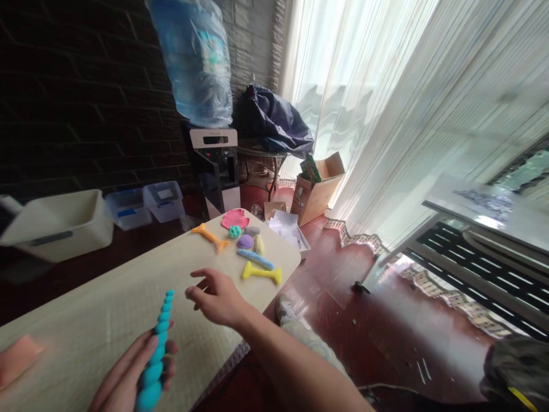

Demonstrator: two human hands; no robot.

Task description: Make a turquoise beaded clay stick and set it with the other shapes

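1. We've got the turquoise beaded stick (156, 353) gripped in our left hand (124, 375), above the table (193, 343).
2. Our right hand (219, 298) looks empty, loosely open over it.
3. Next move probably needs a steady left grip tbh.

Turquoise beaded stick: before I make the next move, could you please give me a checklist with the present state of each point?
1. Turquoise beaded stick held in the left hand: ok.
2. Right hand empty: ok.
3. Thin end sticking out past the fingers: ok.
4. Thick end fully in view: not ok, it reaches the picture's lower edge.
5. Beads firmly joined: cannot tell.
6. Yellow bone-shaped piece apart from both hands: ok.
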